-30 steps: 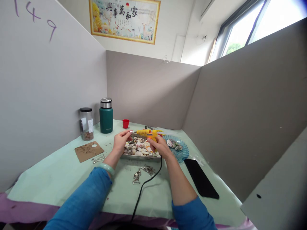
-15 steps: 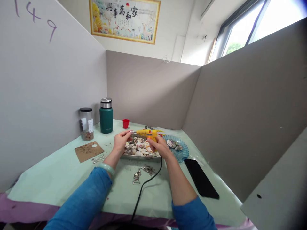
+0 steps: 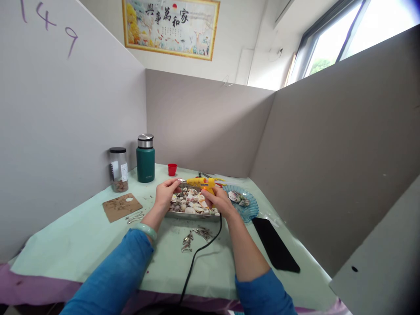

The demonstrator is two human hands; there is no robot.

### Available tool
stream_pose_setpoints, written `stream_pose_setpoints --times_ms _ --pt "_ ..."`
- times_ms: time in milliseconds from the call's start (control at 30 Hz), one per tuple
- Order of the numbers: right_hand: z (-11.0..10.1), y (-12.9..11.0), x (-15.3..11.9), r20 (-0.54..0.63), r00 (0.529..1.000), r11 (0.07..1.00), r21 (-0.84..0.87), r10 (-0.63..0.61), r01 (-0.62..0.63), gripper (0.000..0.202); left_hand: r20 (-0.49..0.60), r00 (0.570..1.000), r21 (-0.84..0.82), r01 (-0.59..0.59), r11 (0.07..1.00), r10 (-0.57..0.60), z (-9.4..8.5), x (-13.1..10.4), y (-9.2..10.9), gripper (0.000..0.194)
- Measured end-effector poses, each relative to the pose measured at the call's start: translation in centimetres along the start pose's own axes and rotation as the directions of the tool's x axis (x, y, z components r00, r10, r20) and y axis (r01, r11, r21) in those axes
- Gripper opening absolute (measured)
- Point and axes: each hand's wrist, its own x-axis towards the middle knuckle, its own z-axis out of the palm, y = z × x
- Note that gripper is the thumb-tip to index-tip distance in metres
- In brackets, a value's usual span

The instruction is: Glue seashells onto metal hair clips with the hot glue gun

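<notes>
My right hand (image 3: 216,199) is wrapped round the handle of a yellow glue gun (image 3: 200,182), whose nozzle points left. The fingers of my left hand (image 3: 166,191) are pinched at the nozzle tip on something small that I cannot make out. Both hands are above a metal tray (image 3: 193,216) of seashells (image 3: 190,202). A black cord (image 3: 197,253) runs from the gun toward the near table edge. Two small piles of metal clips (image 3: 187,241) lie in front of the tray.
A blue plate (image 3: 251,210) with shells and a black phone-like slab (image 3: 275,245) are at the right. At the left stand a green bottle (image 3: 145,164), a clear jar (image 3: 118,170) and a brown board (image 3: 114,210). A red cup (image 3: 172,169) is behind.
</notes>
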Motion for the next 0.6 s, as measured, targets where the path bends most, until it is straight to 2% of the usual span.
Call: stream_pose_setpoints --times_ms 200,600 --pt "-0.15 0.79 0.37 0.002 1.000 0.999 0.042 -0.030 0.030 0.040 -0.007 1.000 0.007 -0.010 1.000 0.010 0.05 -0.07 0.07 0.043" --pt "-0.03 0.38 0.18 -0.006 1.000 1.000 0.013 -0.008 0.008 0.040 -0.007 1.000 -0.002 -0.010 1.000 0.010 -0.01 0.16 -0.25 0.042"
